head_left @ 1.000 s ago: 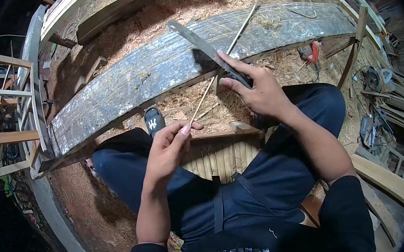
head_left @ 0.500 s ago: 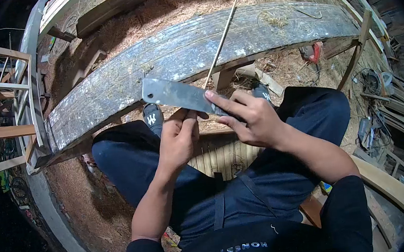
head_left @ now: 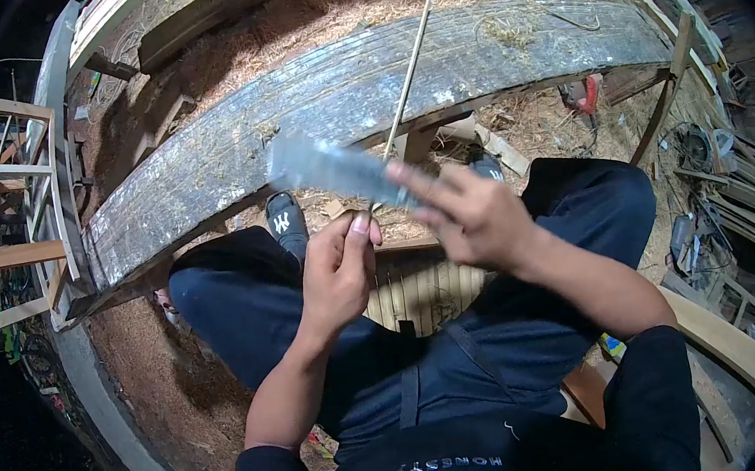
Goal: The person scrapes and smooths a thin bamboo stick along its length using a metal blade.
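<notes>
- The lower end of the thin stick [head_left: 411, 76] is pinched between the thumb and curled fingers of the left hand [head_left: 340, 272], with no gap seen in the grip.
- The flat blade [head_left: 324, 167] is held by the right hand [head_left: 481, 215], its fingers closed around the near end; hand and blade are blurred, so the exact finger placement cannot be told.
- The blade's broad end is pointed left, above the near edge of the long plank [head_left: 170, 188]; whether the stick is touched by the blade cannot be told.
- The plank's near edge is crossed by the stick, whose far tip is extended past the far edge; contact with the plank is not shown clearly.
- Open room is left above the plank, to the left of the blade and to the right of the stick.
- Both hands are held between the knees, above the slatted surface [head_left: 429, 287].
- The plank's surface is scuffed and patched with white, and a clump of fibres [head_left: 511, 30] is borne on its right part.
- The ground [head_left: 148, 370] is strewn with shavings; a wooden frame [head_left: 7, 171] is seen at the left and a red-handled tool [head_left: 585, 94] beyond the right knee.
</notes>
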Available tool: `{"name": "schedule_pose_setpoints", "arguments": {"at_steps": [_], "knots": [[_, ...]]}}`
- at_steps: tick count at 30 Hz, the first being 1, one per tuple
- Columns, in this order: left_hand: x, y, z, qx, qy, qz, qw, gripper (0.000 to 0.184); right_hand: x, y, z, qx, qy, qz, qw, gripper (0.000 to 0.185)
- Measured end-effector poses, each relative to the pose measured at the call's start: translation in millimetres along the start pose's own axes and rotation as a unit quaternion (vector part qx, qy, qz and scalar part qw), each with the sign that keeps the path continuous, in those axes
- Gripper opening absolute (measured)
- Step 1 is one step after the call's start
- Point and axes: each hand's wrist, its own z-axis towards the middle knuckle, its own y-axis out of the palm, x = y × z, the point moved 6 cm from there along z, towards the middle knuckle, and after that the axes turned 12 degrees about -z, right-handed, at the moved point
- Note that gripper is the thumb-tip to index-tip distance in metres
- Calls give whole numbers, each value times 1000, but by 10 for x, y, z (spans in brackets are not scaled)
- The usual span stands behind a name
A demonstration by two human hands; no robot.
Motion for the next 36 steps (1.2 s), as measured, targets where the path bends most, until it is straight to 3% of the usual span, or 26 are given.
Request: {"name": "schedule_pose_setpoints", "arguments": {"at_steps": [2,4,6,10,12,14,16,20,21,26,29,30,34,36], "knots": [[-18,17,-13,2,3,9,1000,31,-227,11,-90,-17,-65,18,998,65],[-8,33,-46,29,-1,-2,1000,33,-168,2,-42,-33,-43,2,999,64],[30,35,-42,-5,-23,28,999,34,76,33,32,26,9,-14,1000,62],[-75,65,-54,-11,-35,-8,999,33,-106,10,-13,1,-33,2,999,62],[-49,32,-63,35,44,6,998,31,-225,39,-73,-23,-71,9,997,63],[-7,17,-43,8,11,32,999,32,-133,15,-13,-32,-46,-11,998,64],[52,39,-28,6,3,39,999,35,102,43,56,37,4,-12,999,61],[-73,53,-47,-4,0,15,1000,37,-183,14,-51,-29,-73,3,997,65],[-92,49,-55,19,20,21,999,38,-239,25,-74,5,-94,15,995,65],[35,43,3,11,-4,25,1000,35,16,44,39,32,-33,-2,999,65],[-83,5,-42,14,33,60,998,37,-144,48,-45,-39,-57,-16,997,59],[-55,13,-33,14,33,61,998,37,-168,49,-73,-27,-78,-27,996,59],[40,39,-41,-3,3,29,1000,37,189,35,74,58,3,-40,997,62],[17,48,-41,-10,-7,3,1000,37,147,71,36,11,-1,-15,1000,63]]}}
